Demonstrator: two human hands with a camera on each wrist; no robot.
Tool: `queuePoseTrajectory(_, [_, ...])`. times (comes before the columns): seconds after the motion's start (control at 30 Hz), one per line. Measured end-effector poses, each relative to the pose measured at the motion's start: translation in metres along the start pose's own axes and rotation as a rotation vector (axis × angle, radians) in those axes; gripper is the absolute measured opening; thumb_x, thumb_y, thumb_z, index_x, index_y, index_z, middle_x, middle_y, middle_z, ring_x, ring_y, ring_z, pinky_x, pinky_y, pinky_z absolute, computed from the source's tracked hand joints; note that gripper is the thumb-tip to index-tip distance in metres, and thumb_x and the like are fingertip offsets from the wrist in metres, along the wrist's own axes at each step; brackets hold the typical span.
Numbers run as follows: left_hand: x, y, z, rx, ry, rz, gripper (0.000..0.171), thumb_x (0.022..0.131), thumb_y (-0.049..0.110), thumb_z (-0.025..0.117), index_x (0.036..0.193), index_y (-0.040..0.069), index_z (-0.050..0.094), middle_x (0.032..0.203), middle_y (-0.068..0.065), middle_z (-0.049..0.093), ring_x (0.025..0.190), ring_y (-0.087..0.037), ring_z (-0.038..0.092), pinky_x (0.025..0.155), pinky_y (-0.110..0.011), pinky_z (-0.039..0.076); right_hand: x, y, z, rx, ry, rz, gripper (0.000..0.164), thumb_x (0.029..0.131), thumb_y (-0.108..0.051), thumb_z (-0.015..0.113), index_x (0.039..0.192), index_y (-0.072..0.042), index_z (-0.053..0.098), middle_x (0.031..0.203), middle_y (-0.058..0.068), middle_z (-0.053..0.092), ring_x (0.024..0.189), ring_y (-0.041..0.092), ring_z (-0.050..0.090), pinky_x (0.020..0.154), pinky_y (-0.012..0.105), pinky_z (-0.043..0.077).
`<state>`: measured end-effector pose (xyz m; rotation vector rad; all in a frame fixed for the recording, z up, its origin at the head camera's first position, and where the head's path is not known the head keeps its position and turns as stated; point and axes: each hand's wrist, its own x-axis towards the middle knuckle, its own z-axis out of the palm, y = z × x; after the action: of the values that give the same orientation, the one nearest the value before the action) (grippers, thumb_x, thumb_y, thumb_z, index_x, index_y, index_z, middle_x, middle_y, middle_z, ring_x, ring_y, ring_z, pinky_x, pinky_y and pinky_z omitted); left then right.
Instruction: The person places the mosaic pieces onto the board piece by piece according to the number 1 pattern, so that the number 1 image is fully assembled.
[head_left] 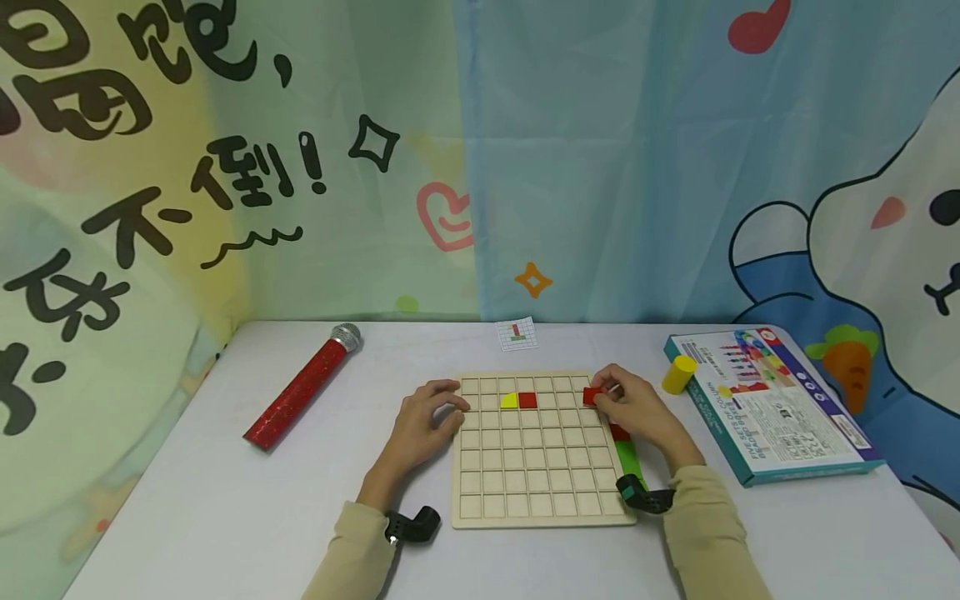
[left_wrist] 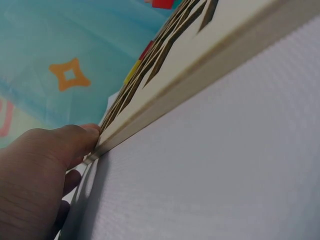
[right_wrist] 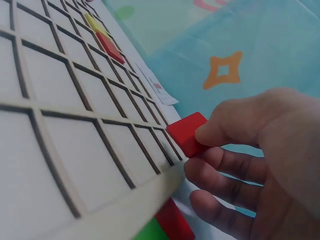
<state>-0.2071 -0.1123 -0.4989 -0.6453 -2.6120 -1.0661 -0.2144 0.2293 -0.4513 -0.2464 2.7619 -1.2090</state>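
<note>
In the head view, the right hand [head_left: 633, 408] pinches a small red tile [head_left: 590, 396] at the upper right of a gridded board [head_left: 525, 458], covering part of it. That arm also hides some of the green piece [head_left: 628, 460] beside the board. The left hand [head_left: 423, 425] rests loosely bent fingers against the left edge. A yellow tile [head_left: 509, 401] sits next to a second red tile [head_left: 527, 401] in the grid.

The left wrist view reveals the board's thick, smooth side; some fingers are shadowed, and a red shape is cut off above.

The right wrist view shows the pinched tile's flat, squarish face under the thumb; whether it touches the board is unclear.
</note>
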Motion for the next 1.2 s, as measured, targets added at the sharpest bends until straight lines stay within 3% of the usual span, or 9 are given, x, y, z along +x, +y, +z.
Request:
queuePoseTrajectory(0.5, [-0.001, -0.001, 0.0, -0.005, -0.012, -0.002, 0.01, 0.089, 0.019, 0.065, 0.097, 0.021, 0.069, 0.128, -0.005, 0.059, 0.121, -0.026, 0.053, 0.093, -0.05, 0.036, 0.001, -0.011, 0.019, -0.025, 0.01, -0.16, 0.014, 0.092, -0.01, 0.058, 0.106, -0.008, 0.06, 0.099, 0.009, 0.065, 0.085, 0.019, 0.059, 0.077, 0.034, 0.047])
queuePoseTrajectory(1.2, [0.0, 0.0, 0.0, 0.007, -0.007, 0.009, 0.009, 0.088, 0.02, 0.065, 0.096, 0.022, 0.069, 0.128, -0.005, 0.059, 0.121, -0.027, 0.054, 0.095, -0.053, 0.036, 0.002, -0.029, 0.043, -0.007, -0.03, -0.165, 0.013, 0.092, -0.015, 0.06, 0.105, -0.014, 0.061, 0.095, 0.003, 0.066, 0.082, 0.014, 0.059, 0.073, 0.03, 0.048])
